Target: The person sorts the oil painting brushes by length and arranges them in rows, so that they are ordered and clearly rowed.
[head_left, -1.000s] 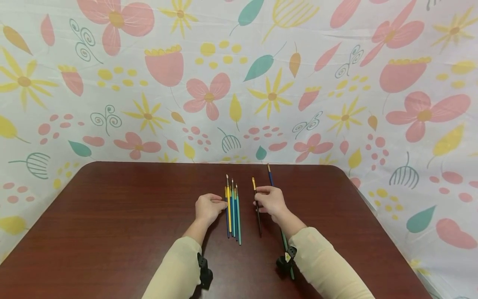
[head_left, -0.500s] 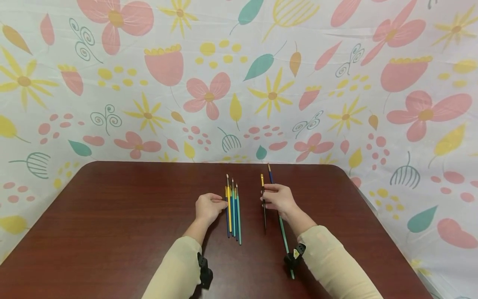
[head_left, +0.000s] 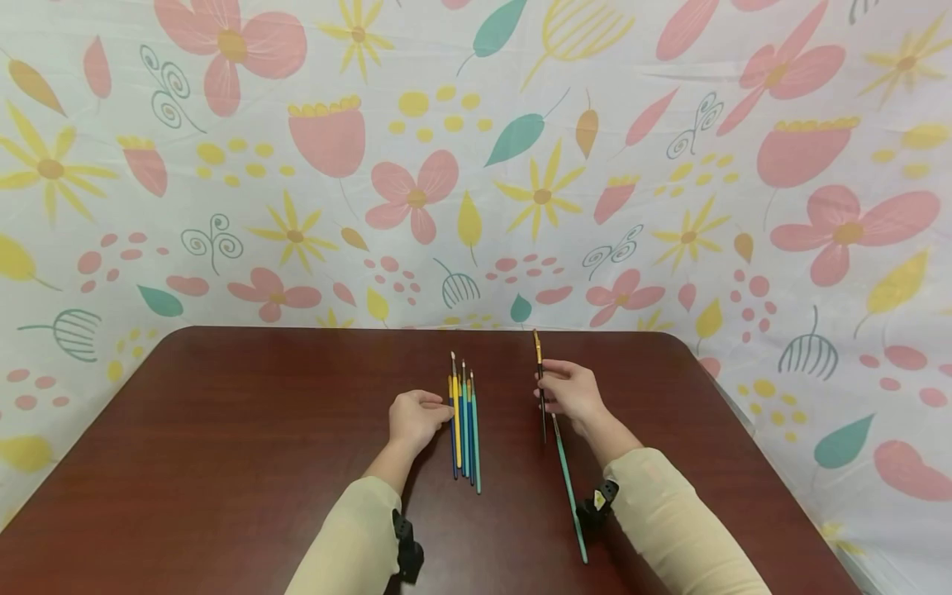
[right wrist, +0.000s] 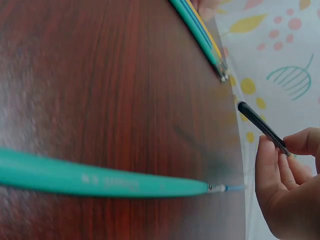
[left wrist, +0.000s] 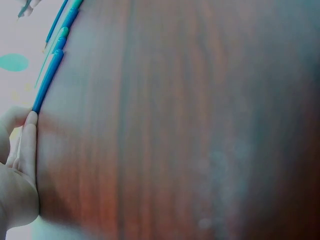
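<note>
My right hand (head_left: 574, 395) pinches a black-handled paintbrush (right wrist: 262, 123) between thumb and fingers, its gold ferrule pointing away from me. In the head view this brush overlaps a blue one behind it, mostly hidden by the hand. A green paintbrush (head_left: 568, 487) slants toward me below the hand, large in the right wrist view. Left of these, several blue, green and yellow paintbrushes lie side by side, including a yellow paintbrush (head_left: 457, 421). My left hand (head_left: 416, 423) rests at the left side of this row, fingertips against the outermost blue paintbrush (left wrist: 48, 80).
The brown wooden table (head_left: 245, 446) stretches out on both sides of the hands. Behind its far edge hangs a white cloth (head_left: 327, 215) printed with flowers and leaves. Each wrist carries a small black camera, one of them a left camera (head_left: 406, 547).
My right hand has moved to the right with the black-handled paintbrush, from beside the row to over the blue brush. The left hand and its row have stayed put.
</note>
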The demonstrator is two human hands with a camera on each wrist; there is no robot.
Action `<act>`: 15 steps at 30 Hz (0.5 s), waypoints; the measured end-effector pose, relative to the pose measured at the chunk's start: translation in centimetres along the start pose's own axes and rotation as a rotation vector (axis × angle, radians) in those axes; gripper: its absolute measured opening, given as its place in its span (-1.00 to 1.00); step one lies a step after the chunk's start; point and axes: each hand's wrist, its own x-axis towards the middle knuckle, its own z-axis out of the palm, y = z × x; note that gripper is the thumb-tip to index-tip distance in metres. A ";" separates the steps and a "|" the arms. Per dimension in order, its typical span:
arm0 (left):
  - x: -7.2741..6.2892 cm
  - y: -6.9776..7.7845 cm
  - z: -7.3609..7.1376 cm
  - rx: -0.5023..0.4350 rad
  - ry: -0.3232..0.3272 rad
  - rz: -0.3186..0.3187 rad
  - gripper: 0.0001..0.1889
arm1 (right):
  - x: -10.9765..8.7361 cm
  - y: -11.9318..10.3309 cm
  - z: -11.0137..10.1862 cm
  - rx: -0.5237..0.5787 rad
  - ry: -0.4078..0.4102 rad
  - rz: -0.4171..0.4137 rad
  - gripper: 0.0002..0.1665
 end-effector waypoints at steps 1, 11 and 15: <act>0.0 0.0 0.0 0.001 0.000 0.002 -0.73 | 0.1 0.1 -0.1 0.001 0.009 0.000 -0.48; 0.0 0.0 0.0 -0.005 -0.004 0.002 -0.73 | 1.5 0.7 -1.2 0.013 0.026 -0.012 -0.51; 0.1 0.0 0.0 -0.007 -0.005 0.005 -0.73 | 1.8 0.6 -1.7 0.016 0.027 -0.008 -0.50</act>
